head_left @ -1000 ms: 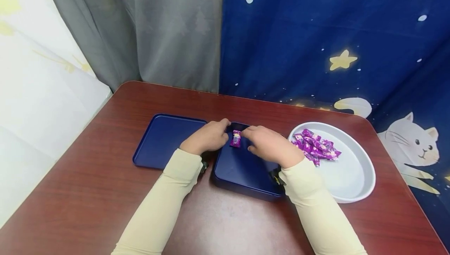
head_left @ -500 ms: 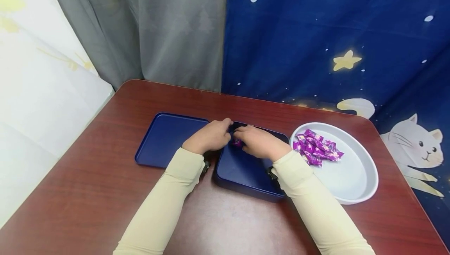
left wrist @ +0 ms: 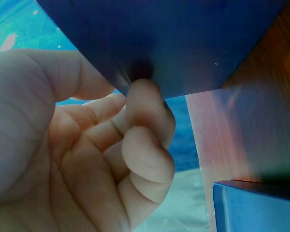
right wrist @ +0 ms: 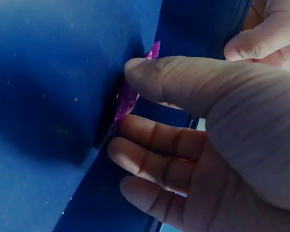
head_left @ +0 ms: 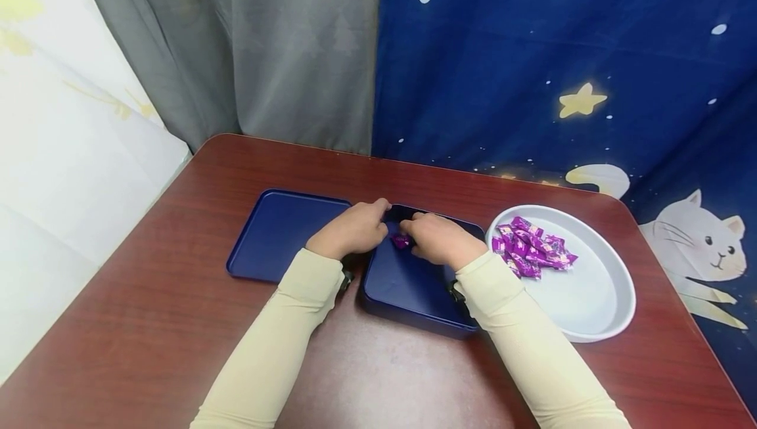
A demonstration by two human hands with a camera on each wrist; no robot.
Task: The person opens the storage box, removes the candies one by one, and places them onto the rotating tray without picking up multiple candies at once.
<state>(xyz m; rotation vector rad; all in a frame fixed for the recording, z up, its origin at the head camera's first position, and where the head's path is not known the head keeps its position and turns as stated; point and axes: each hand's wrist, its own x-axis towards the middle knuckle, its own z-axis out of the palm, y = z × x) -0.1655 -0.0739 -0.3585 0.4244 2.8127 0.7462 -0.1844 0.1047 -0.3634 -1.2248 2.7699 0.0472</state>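
Note:
A dark blue open box (head_left: pixel 414 284) stands on the table in the head view. My left hand (head_left: pixel 350 230) holds its far left corner, thumb at the rim and bent fingers (left wrist: pixel 150 108) against the outer wall. Inside the box, near that corner, lies a purple wrapped candy (head_left: pixel 400 241). My right hand (head_left: pixel 442 240) reaches in and pinches this candy (right wrist: pixel 127 99). The thumb presses its near face, and fingertips lie along the box wall behind it. Part of the wrapper is hidden by the thumb.
To the right, a white oval tray (head_left: pixel 591 311) bears a heap of purple wrapped candies (head_left: pixel 529 249). Left of the box lies a flat blue lid (head_left: pixel 284 235), partly behind the left hand. Curtains (head_left: pixel 473 67) hang beyond the table's far edge.
My right hand has moved slightly left and taken hold of the candy, which lay uncovered in the box a second ago. The left hand has stayed at the corner.

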